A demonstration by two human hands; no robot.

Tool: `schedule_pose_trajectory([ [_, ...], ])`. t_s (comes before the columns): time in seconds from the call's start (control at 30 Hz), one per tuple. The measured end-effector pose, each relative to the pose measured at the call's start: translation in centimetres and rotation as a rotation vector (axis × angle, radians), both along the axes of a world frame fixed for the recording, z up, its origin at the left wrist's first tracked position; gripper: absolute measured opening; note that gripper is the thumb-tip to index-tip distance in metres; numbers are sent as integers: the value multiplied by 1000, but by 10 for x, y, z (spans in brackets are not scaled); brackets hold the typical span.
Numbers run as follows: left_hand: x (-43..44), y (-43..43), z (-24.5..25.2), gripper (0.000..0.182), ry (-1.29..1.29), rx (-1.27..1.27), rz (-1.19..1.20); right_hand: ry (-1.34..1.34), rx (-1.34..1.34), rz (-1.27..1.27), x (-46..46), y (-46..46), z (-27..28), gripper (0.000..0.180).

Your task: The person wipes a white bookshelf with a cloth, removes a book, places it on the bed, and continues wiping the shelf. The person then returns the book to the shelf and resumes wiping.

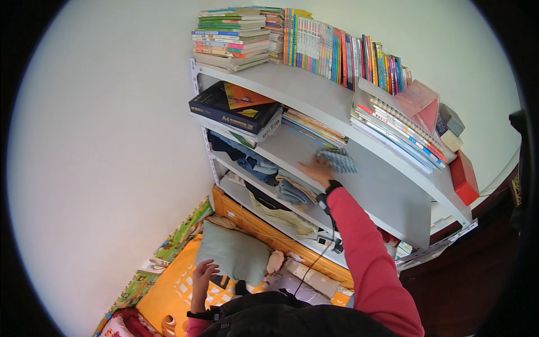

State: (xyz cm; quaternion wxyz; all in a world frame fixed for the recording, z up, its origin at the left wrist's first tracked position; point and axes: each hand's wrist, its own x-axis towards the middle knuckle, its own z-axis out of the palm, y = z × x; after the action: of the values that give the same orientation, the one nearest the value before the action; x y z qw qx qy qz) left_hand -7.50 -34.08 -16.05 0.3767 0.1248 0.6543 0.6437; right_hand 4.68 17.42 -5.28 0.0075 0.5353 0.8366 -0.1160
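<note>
My right hand [318,169] reaches onto the second shelf board of a white metal shelving unit [290,145]. Its fingers grip a blue-and-white checked cloth [339,161], which lies against the board; hand and cloth are slightly blurred. A stack of thin books [313,128] lies just beyond the cloth. My left hand [204,274] hangs low over the bed, away from the shelves, holding nothing, with its fingers loosely bent and apart. Near it rests a grey-green pillow [233,252].
Upright books [324,48] and a book pile [231,42] crowd the top board. A paper box [231,107] sits at the left, with folded clothes [257,164] below. A red box [464,177] stands at the right end. A black cable [313,267] runs down from my right wrist.
</note>
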Motion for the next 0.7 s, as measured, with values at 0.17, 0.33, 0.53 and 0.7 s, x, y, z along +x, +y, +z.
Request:
schedule_pose_trajectory([
  [0.17, -3, 6, 10, 27, 37, 23, -111, 79, 1, 234, -71, -45, 6, 100],
  [0.33, -14, -11, 8, 28, 58, -20, -127, 240, 160, 461, 8, -35, -29, 78],
  [0.53, -26, -66, 6, 30, 77, -69, 64, 86, 591, 78, 239, -60, -55, 60],
  [0.7, -25, -106, 8, 32, 67, -115, 236, -49, 694, -243, 282, -72, -62, 63],
])
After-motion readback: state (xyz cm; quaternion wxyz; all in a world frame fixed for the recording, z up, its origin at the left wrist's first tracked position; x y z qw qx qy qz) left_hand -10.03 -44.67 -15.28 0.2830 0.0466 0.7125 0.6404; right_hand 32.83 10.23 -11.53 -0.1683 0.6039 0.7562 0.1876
